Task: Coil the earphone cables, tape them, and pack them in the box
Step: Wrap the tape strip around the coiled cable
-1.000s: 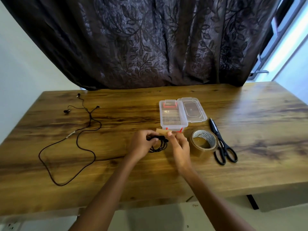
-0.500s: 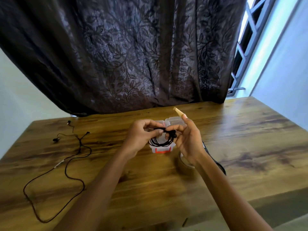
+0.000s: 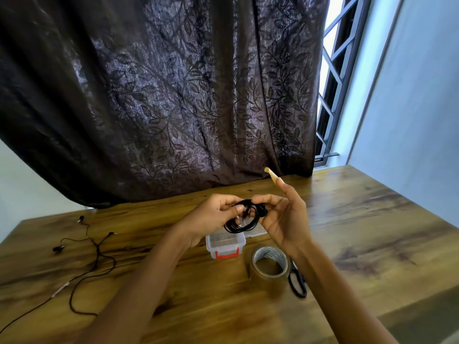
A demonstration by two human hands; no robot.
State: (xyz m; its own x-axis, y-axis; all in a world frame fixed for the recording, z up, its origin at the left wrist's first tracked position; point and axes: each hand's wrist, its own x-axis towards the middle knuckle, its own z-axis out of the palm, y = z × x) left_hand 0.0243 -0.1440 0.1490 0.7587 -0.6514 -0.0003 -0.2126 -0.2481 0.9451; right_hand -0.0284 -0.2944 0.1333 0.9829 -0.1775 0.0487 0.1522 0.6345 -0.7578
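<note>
A coiled black earphone cable (image 3: 242,220) hangs in the air between both hands, above the clear plastic box (image 3: 224,245) with red latches. My left hand (image 3: 211,217) pinches the coil's top from the left. My right hand (image 3: 283,217) pinches it from the right with thumb and finger, and a short strip of brown tape (image 3: 271,175) sticks up from its raised index fingertip. The box's open lid is mostly hidden behind the coil and my right hand. A second, uncoiled earphone cable (image 3: 96,254) lies spread on the table at the left.
A roll of brown tape (image 3: 269,265) stands on the wooden table (image 3: 360,244) just right of the box. Black scissors (image 3: 297,281) lie beside the roll, partly under my right forearm. A dark curtain (image 3: 173,95) hangs behind the table; a barred window is at the right.
Both hands lifted the coil from the tabletop into the air above the box. The tape strip, first held at the coil, now sticks up on my right index finger. The camera tilted upward.
</note>
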